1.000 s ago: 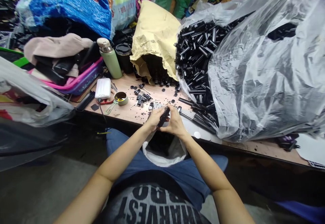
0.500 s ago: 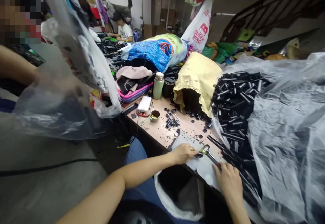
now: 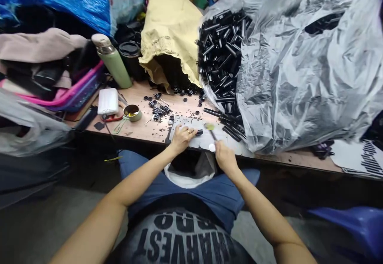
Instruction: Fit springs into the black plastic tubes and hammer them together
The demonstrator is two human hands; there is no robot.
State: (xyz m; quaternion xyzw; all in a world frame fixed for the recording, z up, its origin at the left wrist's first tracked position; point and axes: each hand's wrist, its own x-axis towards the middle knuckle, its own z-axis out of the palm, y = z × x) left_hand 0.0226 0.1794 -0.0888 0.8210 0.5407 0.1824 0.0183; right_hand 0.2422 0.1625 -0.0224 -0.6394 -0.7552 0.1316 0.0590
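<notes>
A short black tube (image 3: pixel 198 132) lies on the table (image 3: pixel 143 130) just below the frame's centre, pinched at its left end by the left hand (image 3: pixel 181 134), fingers pressed together on it. Just to its right the right hand (image 3: pixel 223 157) has its grip closed around the handle of a small hammer (image 3: pixel 210 129) — head up near the tube's free end. Below, between the knees, a white bag (image 3: pixel 191 175) hangs open. To the right a clear plastic sack (image 3: pixel 299 68) spills black tubes (image 3: pixel 221 56); at upper left stand a green flask (image 3: pixel 112 60) and a small tin (image 3: pixel 132 112).
</notes>
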